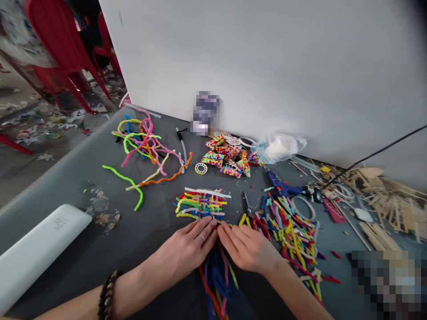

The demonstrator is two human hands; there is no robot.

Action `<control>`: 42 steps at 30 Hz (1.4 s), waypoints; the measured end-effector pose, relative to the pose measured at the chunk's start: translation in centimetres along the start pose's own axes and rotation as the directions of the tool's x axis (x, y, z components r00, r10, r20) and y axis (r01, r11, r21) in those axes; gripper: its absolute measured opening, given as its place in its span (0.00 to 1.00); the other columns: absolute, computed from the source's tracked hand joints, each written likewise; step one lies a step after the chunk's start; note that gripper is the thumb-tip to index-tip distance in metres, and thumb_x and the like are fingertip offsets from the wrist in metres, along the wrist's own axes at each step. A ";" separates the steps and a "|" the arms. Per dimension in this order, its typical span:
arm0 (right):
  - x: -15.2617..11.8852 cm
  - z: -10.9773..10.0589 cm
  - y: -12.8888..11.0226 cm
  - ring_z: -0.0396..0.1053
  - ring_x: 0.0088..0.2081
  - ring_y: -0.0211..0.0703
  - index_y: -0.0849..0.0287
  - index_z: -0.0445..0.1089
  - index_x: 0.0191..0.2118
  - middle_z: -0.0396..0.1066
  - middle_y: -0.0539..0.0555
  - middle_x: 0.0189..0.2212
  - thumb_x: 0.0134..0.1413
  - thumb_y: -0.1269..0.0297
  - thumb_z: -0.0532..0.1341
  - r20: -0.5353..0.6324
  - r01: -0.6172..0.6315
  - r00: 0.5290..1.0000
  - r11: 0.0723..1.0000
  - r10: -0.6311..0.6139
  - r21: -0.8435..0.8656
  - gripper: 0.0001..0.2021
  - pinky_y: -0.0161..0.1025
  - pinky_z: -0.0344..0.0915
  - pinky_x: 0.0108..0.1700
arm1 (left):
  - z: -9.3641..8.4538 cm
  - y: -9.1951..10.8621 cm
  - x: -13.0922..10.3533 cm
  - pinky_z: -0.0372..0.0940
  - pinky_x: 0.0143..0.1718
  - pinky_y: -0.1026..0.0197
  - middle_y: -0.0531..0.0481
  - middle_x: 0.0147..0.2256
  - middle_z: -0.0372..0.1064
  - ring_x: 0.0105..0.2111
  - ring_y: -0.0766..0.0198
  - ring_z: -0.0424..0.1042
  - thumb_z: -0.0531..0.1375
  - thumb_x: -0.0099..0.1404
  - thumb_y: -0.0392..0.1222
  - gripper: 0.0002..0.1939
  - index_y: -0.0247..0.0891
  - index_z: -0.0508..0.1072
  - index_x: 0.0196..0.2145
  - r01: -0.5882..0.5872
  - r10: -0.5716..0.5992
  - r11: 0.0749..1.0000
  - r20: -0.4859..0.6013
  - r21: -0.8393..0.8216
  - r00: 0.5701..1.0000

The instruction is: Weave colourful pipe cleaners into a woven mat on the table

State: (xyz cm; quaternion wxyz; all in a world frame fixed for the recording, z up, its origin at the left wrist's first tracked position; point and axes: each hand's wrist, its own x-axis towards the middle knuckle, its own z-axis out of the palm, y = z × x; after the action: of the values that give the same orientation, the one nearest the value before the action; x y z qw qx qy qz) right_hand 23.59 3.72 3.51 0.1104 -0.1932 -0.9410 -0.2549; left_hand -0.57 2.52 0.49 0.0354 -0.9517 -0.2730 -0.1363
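Note:
A woven panel of pipe cleaners [202, 204] lies flat on the grey table, crossed in red, yellow, green, blue and pink. My left hand [196, 240], with a ring on one finger, presses its fingertips on the panel's near edge. Right beside it, my right hand [248, 246] has its fingers together, pinching at the same edge near a yellow strand. Loose long pipe cleaner ends [216, 284] trail from under both hands toward me. A white strip [207, 193] lies along the panel's far side. The fingertips partly hide the weave.
Red-handled pliers [262, 226] and a heap of cut pipe cleaner pieces [296, 231] lie right. Behind are a blue glue gun [283, 184] and small woven pouches [230, 155]. Long pipe cleaners [143, 138] lie back left, a white power-bank-like box [46, 249] left, wooden sticks [383, 195] far right.

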 end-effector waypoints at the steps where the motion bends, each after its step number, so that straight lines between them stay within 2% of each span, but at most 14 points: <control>1: 0.0 0.2 0.1 0.73 0.32 0.43 0.71 0.77 0.45 0.80 0.63 0.38 0.65 0.76 0.58 0.003 -0.053 0.999 0.998 0.053 0.035 0.10 0.43 0.64 0.35 | 0.0 0.0 0.0 0.62 0.63 0.53 0.36 0.66 0.61 0.66 0.50 0.62 0.53 0.75 0.36 0.22 0.27 0.64 0.64 0.002 -0.002 1.000 0.002 -0.005 1.000; 4: 0.0 0.7 0.1 0.69 0.28 0.39 0.68 0.76 0.46 0.78 0.56 0.31 0.64 0.77 0.61 0.021 -0.187 0.982 0.974 0.186 0.125 0.08 0.41 0.60 0.32 | -0.3 0.0 0.1 0.63 0.63 0.54 0.36 0.65 0.62 0.66 0.50 0.61 0.54 0.75 0.35 0.20 0.28 0.66 0.62 0.009 -0.008 1.000 0.015 -0.023 1.000; 8: 0.6 1.1 -0.4 0.68 0.25 0.38 0.65 0.75 0.44 0.73 0.51 0.23 0.66 0.72 0.61 0.005 -0.307 0.950 0.928 0.313 0.213 0.06 0.41 0.57 0.31 | -0.7 -0.2 0.2 0.64 0.62 0.53 0.34 0.65 0.61 0.66 0.48 0.61 0.55 0.74 0.35 0.21 0.28 0.65 0.62 0.004 -0.003 0.999 0.034 -0.038 0.999; 10: 1.0 1.2 -0.8 0.69 0.24 0.39 0.62 0.76 0.41 0.72 0.50 0.21 0.66 0.70 0.59 0.044 -0.437 0.896 0.862 0.441 0.256 0.07 0.40 0.58 0.31 | -0.8 -0.3 0.2 0.64 0.62 0.53 0.33 0.65 0.62 0.65 0.47 0.62 0.55 0.73 0.35 0.22 0.28 0.64 0.63 -0.005 0.007 0.999 0.043 -0.040 0.999; 12: 1.4 1.1 -1.1 0.70 0.23 0.40 0.60 0.76 0.39 0.73 0.50 0.21 0.65 0.68 0.58 0.098 -0.580 0.811 0.768 0.577 0.272 0.08 0.39 0.58 0.32 | -0.8 -0.2 0.3 0.64 0.62 0.52 0.32 0.65 0.62 0.65 0.47 0.63 0.55 0.73 0.34 0.23 0.27 0.64 0.63 -0.010 0.011 0.999 0.047 -0.033 0.999; 15: 1.9 0.9 -1.1 0.72 0.23 0.42 0.54 0.77 0.38 0.74 0.48 0.20 0.62 0.65 0.61 0.178 -0.706 0.706 0.661 0.685 0.256 0.07 0.39 0.58 0.30 | -0.7 0.1 0.3 0.64 0.63 0.52 0.32 0.65 0.61 0.65 0.46 0.62 0.55 0.73 0.34 0.22 0.26 0.64 0.63 0.002 -0.002 1.000 0.041 -0.007 0.999; 19: 2.3 0.9 -0.2 0.75 0.26 0.43 0.49 0.79 0.39 0.78 0.46 0.25 0.61 0.63 0.65 0.311 -0.769 0.635 0.545 0.707 0.333 0.04 0.38 0.61 0.30 | -0.4 0.2 0.2 0.64 0.63 0.51 0.32 0.66 0.60 0.65 0.46 0.62 0.55 0.74 0.34 0.22 0.26 0.64 0.63 0.003 -0.003 1.000 0.036 -0.001 0.999; 23: 2.6 1.4 0.3 0.77 0.36 0.44 0.51 0.79 0.38 0.80 0.49 0.35 0.62 0.65 0.64 0.317 -0.766 0.613 0.445 0.724 0.464 0.04 0.37 0.67 0.38 | -0.5 0.1 0.1 0.64 0.62 0.51 0.33 0.65 0.61 0.65 0.47 0.63 0.56 0.73 0.35 0.20 0.28 0.66 0.61 0.001 0.001 1.000 0.044 -0.031 0.999; 27: 2.8 1.8 0.3 0.75 0.35 0.43 0.52 0.77 0.36 0.77 0.49 0.33 0.61 0.66 0.65 0.356 -0.789 0.565 0.362 0.744 0.496 0.03 0.36 0.67 0.37 | -0.5 0.2 0.1 0.65 0.62 0.52 0.33 0.64 0.63 0.64 0.47 0.64 0.55 0.73 0.34 0.19 0.28 0.67 0.60 0.006 -0.005 1.000 0.029 -0.030 1.000; 34: 2.8 2.2 -0.4 0.73 0.34 0.42 0.53 0.72 0.33 0.74 0.48 0.30 0.57 0.66 0.66 0.304 -0.840 0.484 0.340 0.820 0.422 0.03 0.37 0.64 0.35 | -0.6 -0.1 0.3 0.66 0.62 0.50 0.31 0.64 0.63 0.65 0.45 0.63 0.52 0.73 0.31 0.22 0.23 0.65 0.62 -0.010 0.010 1.000 0.010 -0.030 1.000; 36: 2.8 2.1 -0.6 0.73 0.34 0.42 0.53 0.72 0.33 0.75 0.48 0.31 0.58 0.65 0.66 0.283 -0.839 0.489 0.355 0.825 0.414 0.03 0.37 0.64 0.36 | -0.9 -0.3 0.3 0.67 0.61 0.51 0.32 0.63 0.64 0.65 0.45 0.62 0.52 0.72 0.28 0.23 0.22 0.63 0.63 -0.019 0.019 0.999 0.009 -0.046 1.000; 40: 3.0 1.1 -1.2 0.74 0.36 0.43 0.53 0.75 0.36 0.76 0.50 0.32 0.65 0.64 0.62 0.171 -0.772 0.559 0.434 0.811 0.465 0.06 0.39 0.65 0.41 | -1.4 -0.8 0.0 0.66 0.62 0.50 0.30 0.63 0.63 0.66 0.45 0.59 0.53 0.70 0.27 0.23 0.23 0.64 0.62 -0.022 0.027 0.991 0.035 -0.135 0.999; 42: 3.1 0.3 -1.5 0.74 0.38 0.43 0.53 0.77 0.39 0.77 0.51 0.34 0.66 0.61 0.62 0.154 -0.726 0.601 0.455 0.784 0.516 0.06 0.39 0.66 0.43 | -1.4 -0.9 -0.2 0.66 0.62 0.49 0.29 0.63 0.63 0.67 0.44 0.57 0.54 0.70 0.27 0.23 0.22 0.64 0.62 -0.020 0.029 0.985 0.051 -0.170 0.998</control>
State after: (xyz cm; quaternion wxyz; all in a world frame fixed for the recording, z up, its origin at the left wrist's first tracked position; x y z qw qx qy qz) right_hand 20.14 3.61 3.49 0.3100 -0.5379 -0.7798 0.0808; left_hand -1.55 2.97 1.76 -0.0514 -0.9578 -0.2496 -0.1334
